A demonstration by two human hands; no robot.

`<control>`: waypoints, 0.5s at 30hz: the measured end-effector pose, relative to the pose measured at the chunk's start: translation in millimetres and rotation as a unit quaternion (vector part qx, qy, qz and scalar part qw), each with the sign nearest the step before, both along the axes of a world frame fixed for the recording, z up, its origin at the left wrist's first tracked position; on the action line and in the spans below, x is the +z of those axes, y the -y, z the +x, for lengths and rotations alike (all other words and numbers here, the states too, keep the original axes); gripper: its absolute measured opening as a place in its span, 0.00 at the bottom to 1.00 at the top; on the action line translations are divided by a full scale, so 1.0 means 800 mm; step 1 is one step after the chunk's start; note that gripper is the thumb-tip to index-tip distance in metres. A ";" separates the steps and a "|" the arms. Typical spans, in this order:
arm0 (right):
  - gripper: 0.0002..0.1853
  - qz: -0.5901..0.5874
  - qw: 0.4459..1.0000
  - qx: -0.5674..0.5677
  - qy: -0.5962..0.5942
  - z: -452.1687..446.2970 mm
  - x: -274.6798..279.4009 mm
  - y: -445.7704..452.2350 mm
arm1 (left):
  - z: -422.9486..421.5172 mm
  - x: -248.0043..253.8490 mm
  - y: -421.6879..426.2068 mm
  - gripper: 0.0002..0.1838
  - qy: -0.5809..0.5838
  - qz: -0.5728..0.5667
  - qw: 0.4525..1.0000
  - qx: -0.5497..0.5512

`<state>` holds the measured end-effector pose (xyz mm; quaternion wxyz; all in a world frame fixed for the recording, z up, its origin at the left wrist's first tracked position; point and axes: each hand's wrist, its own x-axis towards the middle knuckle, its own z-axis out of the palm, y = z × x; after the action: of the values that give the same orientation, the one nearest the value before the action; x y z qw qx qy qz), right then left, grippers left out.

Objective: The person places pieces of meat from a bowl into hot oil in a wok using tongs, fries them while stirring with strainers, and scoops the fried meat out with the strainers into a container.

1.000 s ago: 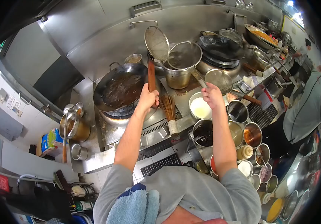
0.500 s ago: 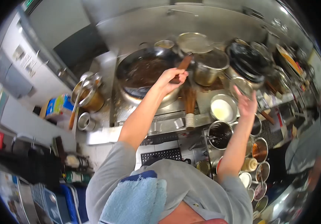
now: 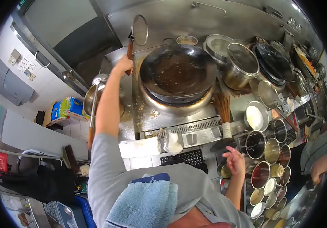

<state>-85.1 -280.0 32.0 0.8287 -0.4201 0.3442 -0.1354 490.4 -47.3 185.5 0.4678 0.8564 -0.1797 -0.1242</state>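
My left hand (image 3: 124,65) is wrapped round the wooden handle of a round mesh skimmer (image 3: 140,30), held up to the left of the wok. The wok (image 3: 152,89) sits on a burner with dark brown liquid in it. My right hand (image 3: 235,161) is low on the right, fingers apart and holding nothing, between the bamboo brush (image 3: 224,108) and the sauce pots. A second wire skimmer (image 3: 268,95) with a wooden handle lies to the right, apart from the hand.
A pot with a strainer (image 3: 241,78) stands right of the wok, near a bowl of white stuff (image 3: 256,118). Several sauce containers (image 3: 260,174) fill the right side. On the left are a metal pot (image 3: 89,100) and a folded white cloth (image 3: 140,147). Another person's hand (image 3: 320,167) shows far right.
My left hand has carried the skimmer left, from over the far right of the wok to its left side. My right hand has drawn back toward my body, away from the second skimmer.
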 end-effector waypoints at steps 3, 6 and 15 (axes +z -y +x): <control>0.21 -0.024 0.999 0.027 -0.017 0.031 0.007 -0.040 | 0.075 -0.098 -0.006 0.16 0.058 0.209 0.975 0.054; 0.21 -0.078 0.995 0.046 -0.039 0.049 0.021 -0.063 | 0.073 -0.129 -0.010 0.17 0.006 0.213 0.974 0.073; 0.20 -0.111 0.987 0.116 -0.019 0.040 0.027 -0.069 | -0.025 -0.165 -0.080 0.18 -0.031 0.057 0.987 0.144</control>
<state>-53.3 -224.6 53.8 0.7803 -0.5492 0.2915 -0.0677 470.8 16.6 53.4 0.4370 0.8942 -0.0323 -0.0918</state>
